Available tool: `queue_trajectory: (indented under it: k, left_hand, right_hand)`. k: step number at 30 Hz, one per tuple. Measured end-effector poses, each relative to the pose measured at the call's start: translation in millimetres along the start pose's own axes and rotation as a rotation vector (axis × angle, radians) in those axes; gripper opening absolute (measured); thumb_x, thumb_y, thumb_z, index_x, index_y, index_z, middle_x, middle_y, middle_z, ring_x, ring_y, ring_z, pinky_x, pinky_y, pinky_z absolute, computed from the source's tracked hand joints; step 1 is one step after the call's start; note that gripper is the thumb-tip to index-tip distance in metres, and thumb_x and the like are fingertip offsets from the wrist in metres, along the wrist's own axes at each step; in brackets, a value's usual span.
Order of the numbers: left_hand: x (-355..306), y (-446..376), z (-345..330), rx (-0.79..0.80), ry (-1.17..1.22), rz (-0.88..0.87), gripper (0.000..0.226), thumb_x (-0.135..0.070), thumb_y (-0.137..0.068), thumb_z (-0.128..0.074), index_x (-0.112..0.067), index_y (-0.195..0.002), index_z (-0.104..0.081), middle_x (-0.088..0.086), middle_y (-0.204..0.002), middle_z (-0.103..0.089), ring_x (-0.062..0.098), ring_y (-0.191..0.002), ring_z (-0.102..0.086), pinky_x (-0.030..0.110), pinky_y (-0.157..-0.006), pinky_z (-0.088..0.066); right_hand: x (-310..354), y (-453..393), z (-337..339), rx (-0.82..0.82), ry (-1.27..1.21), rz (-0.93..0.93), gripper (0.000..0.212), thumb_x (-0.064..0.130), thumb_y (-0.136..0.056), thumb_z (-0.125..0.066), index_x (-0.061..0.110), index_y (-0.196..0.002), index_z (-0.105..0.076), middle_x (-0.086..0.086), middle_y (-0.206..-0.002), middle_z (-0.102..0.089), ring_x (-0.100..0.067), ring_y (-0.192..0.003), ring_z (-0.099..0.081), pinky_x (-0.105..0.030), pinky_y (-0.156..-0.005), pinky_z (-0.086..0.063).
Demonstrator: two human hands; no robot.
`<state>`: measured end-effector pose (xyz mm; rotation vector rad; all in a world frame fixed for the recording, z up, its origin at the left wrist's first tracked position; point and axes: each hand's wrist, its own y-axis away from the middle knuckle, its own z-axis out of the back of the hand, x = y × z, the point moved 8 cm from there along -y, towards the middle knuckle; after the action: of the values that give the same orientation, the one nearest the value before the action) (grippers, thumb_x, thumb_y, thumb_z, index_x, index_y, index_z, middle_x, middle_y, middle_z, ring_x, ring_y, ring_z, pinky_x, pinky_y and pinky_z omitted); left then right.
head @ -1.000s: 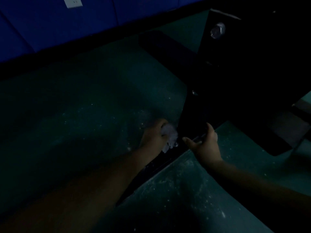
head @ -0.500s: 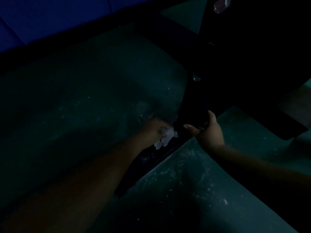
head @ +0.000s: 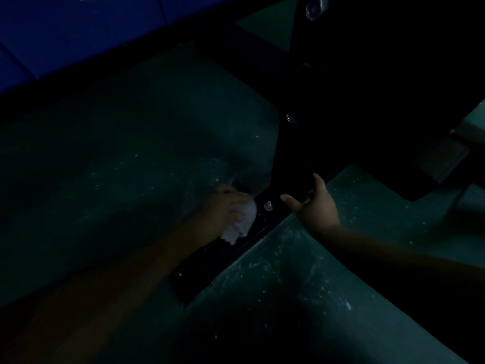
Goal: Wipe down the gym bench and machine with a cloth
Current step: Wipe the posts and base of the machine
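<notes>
Down near the speckled dark-green floor [head: 118, 158], the left hand [head: 227, 206] clutches a crumpled white cloth [head: 242, 222], its fingers curled over the top of the wad. Most of the cloth bulges out from under the palm toward the person, and it is pressed against the flat black metal base bar of the gym machine [head: 210, 261], which runs diagonally across the floor. Just beside the cloth, a small shiny bolt head [head: 268, 205] sits on the bar. On the other side of the bolt, the right hand [head: 313, 206] grasps the lower end of the black upright post of the frame [head: 291, 158], thumb spread and fingers wrapped behind the metal. A second, larger silver bolt [head: 315, 6] shows near the top edge, and a blue padded wall panel [head: 78, 35] lines the upper left. The scene is very dim.
</notes>
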<state>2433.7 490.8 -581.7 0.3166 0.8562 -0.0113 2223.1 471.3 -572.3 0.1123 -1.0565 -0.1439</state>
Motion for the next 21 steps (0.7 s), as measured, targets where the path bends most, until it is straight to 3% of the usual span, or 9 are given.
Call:
queue_trajectory:
  k: [1,3,5,7,12,14,15,18,21]
  left_hand:
    - [-14,0,-10,-0.034,0.034,-0.032,0.04,0.009,-0.09,-0.055,0.004,-0.129,-0.052,0.007,-0.119,-0.04,0.018,-0.108,-0.047,0.024,-0.094,-0.046]
    - [-12,-6,-31,-0.094,0.188,0.07,0.029,-0.005,-0.089,-0.062,-0.004,-0.118,-0.06,0.01,-0.12,-0.05,0.025,-0.106,-0.054,0.042,-0.094,-0.049]
    - [1,-4,-45,-0.105,0.443,0.229,0.014,-0.014,-0.09,-0.061,-0.01,-0.103,-0.061,0.011,-0.106,-0.059,0.023,-0.089,-0.062,0.04,-0.08,-0.056]
    - [12,3,-49,-0.09,0.524,0.271,0.003,-0.015,-0.091,-0.06,-0.012,-0.091,-0.06,0.008,-0.091,-0.059,0.016,-0.073,-0.064,0.031,-0.066,-0.053]
    - [53,17,-15,-0.039,0.618,0.482,0.016,-0.01,-0.087,-0.064,-0.013,-0.075,-0.053,0.008,-0.082,-0.05,0.024,-0.071,-0.052,0.038,-0.074,-0.049]
    - [54,16,-7,-0.032,0.515,0.428,0.011,-0.004,-0.093,-0.056,-0.011,-0.084,-0.057,0.002,-0.087,-0.049,0.018,-0.077,-0.052,0.034,-0.084,-0.052]
    - [45,16,-7,-0.046,0.486,0.362,0.009,0.001,-0.091,-0.056,-0.008,-0.091,-0.057,0.002,-0.09,-0.05,0.014,-0.078,-0.052,0.027,-0.079,-0.052]
    - [9,12,-31,-0.071,0.358,0.092,0.032,0.005,-0.08,-0.066,-0.009,-0.109,-0.061,0.009,-0.108,-0.047,0.021,-0.091,-0.056,0.031,-0.08,-0.049]
    - [-1,8,-61,-0.087,0.419,0.187,0.03,-0.015,-0.085,-0.067,-0.012,-0.113,-0.057,0.013,-0.111,-0.053,0.033,-0.098,-0.059,0.036,-0.07,-0.053]
  right_hand:
    - [-2,0,-1,0.002,0.015,0.0,0.086,0.032,-0.08,-0.075,0.013,-0.147,-0.025,-0.007,-0.142,-0.048,-0.023,-0.128,-0.046,-0.021,-0.089,-0.035]
    - [-4,-1,-2,0.01,0.047,0.005,0.087,0.034,-0.081,-0.074,0.013,-0.148,-0.023,-0.007,-0.143,-0.045,-0.025,-0.129,-0.044,-0.024,-0.09,-0.038]
    - [-5,-1,-3,0.007,0.072,0.015,0.087,0.036,-0.08,-0.074,0.014,-0.148,-0.024,-0.008,-0.143,-0.044,-0.025,-0.129,-0.044,-0.028,-0.096,-0.04]
    - [-12,1,-5,0.006,0.108,0.008,0.089,0.04,-0.077,-0.076,0.015,-0.147,-0.026,-0.011,-0.141,-0.041,-0.027,-0.128,-0.044,-0.034,-0.102,-0.04]
    - [-34,15,-11,0.081,0.23,-0.034,0.088,0.038,-0.078,-0.075,0.02,-0.149,-0.026,-0.014,-0.144,-0.03,-0.032,-0.131,-0.035,-0.036,-0.104,-0.035]
    - [-35,12,-11,0.075,0.262,-0.015,0.088,0.037,-0.079,-0.075,0.018,-0.149,-0.026,-0.014,-0.146,-0.03,-0.033,-0.133,-0.034,-0.037,-0.106,-0.033]
    - [-34,10,-10,0.062,0.264,-0.012,0.088,0.037,-0.078,-0.076,0.017,-0.148,-0.026,-0.014,-0.146,-0.031,-0.032,-0.133,-0.034,-0.037,-0.107,-0.032]
    - [-35,6,-12,0.047,0.264,-0.037,0.088,0.034,-0.08,-0.075,0.017,-0.149,-0.024,-0.014,-0.145,-0.032,-0.033,-0.132,-0.035,-0.037,-0.106,-0.032]
    - [-40,6,-17,0.068,0.284,-0.054,0.087,0.031,-0.084,-0.072,0.019,-0.151,-0.018,-0.012,-0.149,-0.028,-0.032,-0.134,-0.032,-0.036,-0.105,-0.033]
